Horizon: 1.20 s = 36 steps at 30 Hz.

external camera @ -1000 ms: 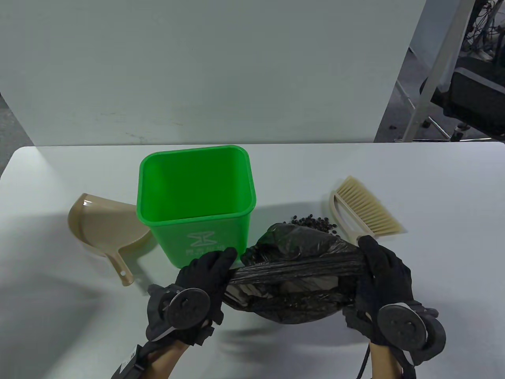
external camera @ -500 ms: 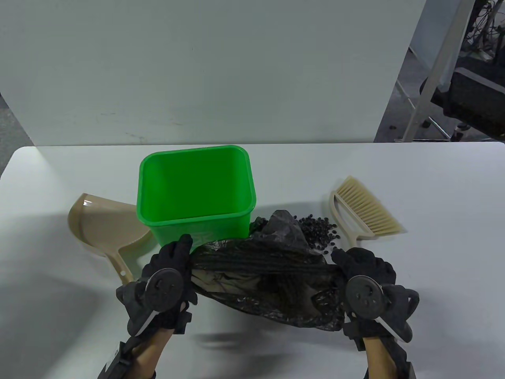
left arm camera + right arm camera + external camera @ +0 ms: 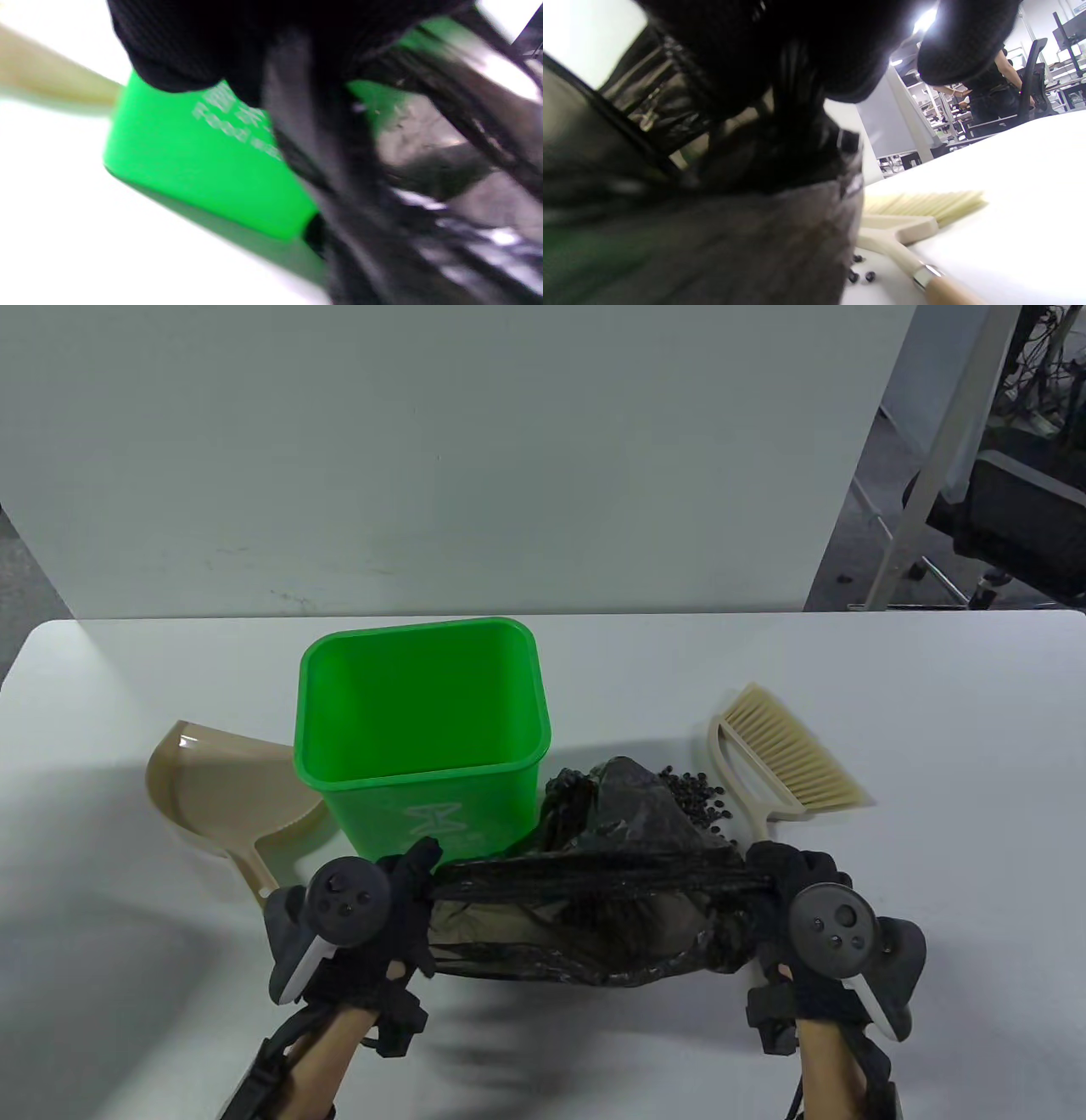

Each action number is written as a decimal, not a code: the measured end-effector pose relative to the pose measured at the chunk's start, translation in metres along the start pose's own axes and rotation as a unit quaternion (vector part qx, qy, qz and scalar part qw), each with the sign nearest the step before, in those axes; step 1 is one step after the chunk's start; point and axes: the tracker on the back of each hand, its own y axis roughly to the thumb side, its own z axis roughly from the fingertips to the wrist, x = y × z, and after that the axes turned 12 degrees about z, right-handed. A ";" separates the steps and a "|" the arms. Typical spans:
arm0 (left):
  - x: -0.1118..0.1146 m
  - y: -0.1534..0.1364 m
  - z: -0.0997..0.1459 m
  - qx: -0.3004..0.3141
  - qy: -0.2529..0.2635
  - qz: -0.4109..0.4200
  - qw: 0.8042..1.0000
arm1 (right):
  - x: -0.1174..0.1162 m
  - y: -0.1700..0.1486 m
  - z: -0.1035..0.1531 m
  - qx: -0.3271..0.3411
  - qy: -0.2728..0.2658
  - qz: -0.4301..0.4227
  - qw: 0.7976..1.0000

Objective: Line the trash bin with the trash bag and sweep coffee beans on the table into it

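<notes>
A black trash bag (image 3: 594, 899) is stretched between both hands, just in front of the green trash bin (image 3: 422, 746). My left hand (image 3: 399, 891) grips its left end; my right hand (image 3: 785, 882) grips its right end. The bag's mouth gapes toward me and its far part bunches up beside the bin. The bin stands upright and unlined. Coffee beans (image 3: 700, 797) lie in a heap behind the bag, partly hidden. In the left wrist view the bag (image 3: 382, 178) is blurred against the bin (image 3: 199, 169). The right wrist view shows the bag (image 3: 721, 212) and a few beans (image 3: 861, 275).
A beige dustpan (image 3: 225, 806) lies left of the bin. A beige hand brush (image 3: 780, 755) lies right of the beans; the right wrist view shows the brush (image 3: 916, 216) close to the bag. A white panel stands behind the table.
Both hands turned so the trackers face up and pulled the bag's rim taut. The left hand had shifted left; the bag's far part rose beside the bin.
</notes>
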 end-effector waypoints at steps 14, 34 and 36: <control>0.007 0.004 0.006 -0.035 0.123 -0.139 0.982 | 0.011 0.002 0.012 -0.079 -0.130 0.040 0.988; 0.012 0.152 -0.031 0.117 -0.130 0.266 0.948 | 0.099 0.051 -0.010 0.046 -0.096 -0.344 0.933; -0.010 0.199 -0.022 0.189 -0.098 0.269 0.939 | 0.146 0.065 0.001 0.081 -0.159 -0.337 0.925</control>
